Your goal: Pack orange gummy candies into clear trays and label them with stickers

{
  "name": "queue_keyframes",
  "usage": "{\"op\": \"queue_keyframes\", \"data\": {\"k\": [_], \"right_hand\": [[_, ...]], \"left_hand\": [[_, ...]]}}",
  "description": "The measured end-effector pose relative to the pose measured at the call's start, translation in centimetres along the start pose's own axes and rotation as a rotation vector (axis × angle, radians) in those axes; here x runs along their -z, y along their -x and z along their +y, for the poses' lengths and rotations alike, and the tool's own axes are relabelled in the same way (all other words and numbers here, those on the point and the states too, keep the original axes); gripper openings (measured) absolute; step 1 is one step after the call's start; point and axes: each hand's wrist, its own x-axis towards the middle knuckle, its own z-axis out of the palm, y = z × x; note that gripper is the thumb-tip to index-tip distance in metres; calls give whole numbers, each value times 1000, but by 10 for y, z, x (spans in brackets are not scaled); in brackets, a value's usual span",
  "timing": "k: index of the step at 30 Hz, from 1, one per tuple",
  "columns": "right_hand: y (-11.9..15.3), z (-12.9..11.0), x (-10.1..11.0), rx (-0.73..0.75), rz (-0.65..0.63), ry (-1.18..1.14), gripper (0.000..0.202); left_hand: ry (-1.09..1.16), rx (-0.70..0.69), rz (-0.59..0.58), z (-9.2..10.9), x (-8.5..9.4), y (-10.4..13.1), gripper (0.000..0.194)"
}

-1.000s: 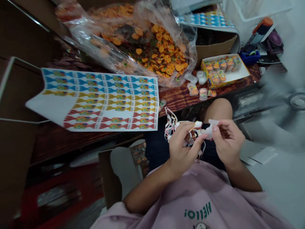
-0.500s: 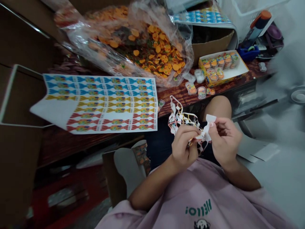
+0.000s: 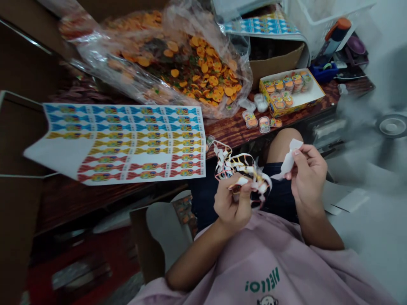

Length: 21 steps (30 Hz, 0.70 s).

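Observation:
Above my lap, my left hand (image 3: 233,203) is closed around a tangled lattice of label-sheet offcuts (image 3: 251,161), thin strips with white, yellow and red edges. To its right, my right hand (image 3: 308,171) pinches a label (image 3: 290,159) between thumb and fingers, its plain white side showing. A gap now lies between the two hands. On the table to the left lies a sheet of printed labels (image 3: 146,142) in blue, yellow and red rows, with some white gaps. Its left end curls upward.
A clear plastic bag of orange discs (image 3: 206,76) lies behind the sheet. Right of it, a yellow box (image 3: 292,95) holds small clear packs, with several loose packs (image 3: 249,118) before it. Farther right are a blue tape dispenser (image 3: 324,71) and a fan (image 3: 392,126).
My hands have moved apart. The label in my right hand has come away from the offcuts, which stay in my left hand. The view has shifted slightly.

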Motion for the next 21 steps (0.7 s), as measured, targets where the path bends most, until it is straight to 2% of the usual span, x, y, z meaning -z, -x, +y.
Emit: {"op": "queue_keyframes", "data": {"k": [2,4,8,10,12,14,18,21], "right_hand": [[-1,-1,-1,5,51,-7,26],[-1,-2,-2,13,79,-4,26],[-1,-1,2,45,60,23,25],[0,1,6,57,60,40,23],[0,3,12,54,85,53,21],[-2,5,18,50,127,54,21],[-8,12,26,65,187,40,19],[-13,21,27,83,153,57,19]], "left_hand": [[-50,57,42,-1,4,-1,1],[-97,124,27,-2,8,0,7],[-120,232,-85,-4,13,0,30],[-145,232,-146,-6,16,0,40],[-259,230,-206,-13,23,4,41],[-440,274,-253,-27,39,13,36],[-778,447,-383,-62,84,49,24],[-1036,414,-532,-69,106,71,27]]}}
